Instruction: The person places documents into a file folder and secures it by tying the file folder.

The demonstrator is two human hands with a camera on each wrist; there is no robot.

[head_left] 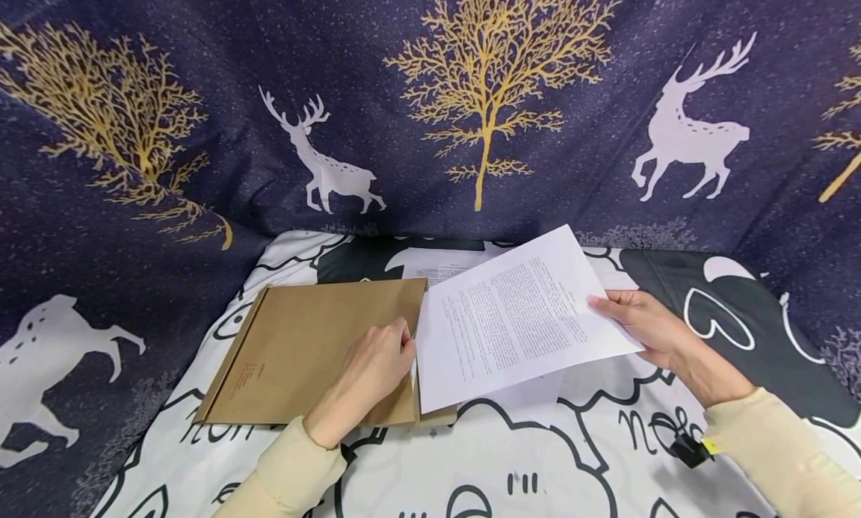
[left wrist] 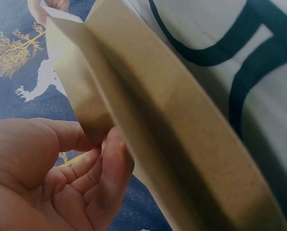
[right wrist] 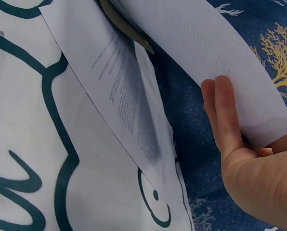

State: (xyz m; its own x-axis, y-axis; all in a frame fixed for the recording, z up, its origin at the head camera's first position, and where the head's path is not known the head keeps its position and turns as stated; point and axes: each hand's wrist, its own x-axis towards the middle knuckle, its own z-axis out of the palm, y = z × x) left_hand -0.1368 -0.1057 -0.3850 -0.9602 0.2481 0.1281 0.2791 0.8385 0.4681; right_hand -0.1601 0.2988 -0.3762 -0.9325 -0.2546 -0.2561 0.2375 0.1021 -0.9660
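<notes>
A brown kraft paper document envelope (head_left: 316, 346) lies flat at the left of the head view, with small red print near its lower left. My left hand (head_left: 380, 361) pinches the edge at its open right end; in the left wrist view the thumb and fingers (left wrist: 115, 149) hold one layer, and the mouth gapes. My right hand (head_left: 642, 327) grips the right edge of a white printed sheet (head_left: 511, 316), thumb on top, other fingers (right wrist: 226, 106) underneath. The sheet is raised and tilted, its left edge right at the envelope's mouth.
More printed paper (head_left: 437, 262) lies behind the envelope, and another sheet (right wrist: 129, 106) lies under the raised one. Everything rests on a black-and-white patterned cloth (head_left: 525, 466). A dark blue curtain (head_left: 551, 182) with deer and trees hangs behind and at the sides.
</notes>
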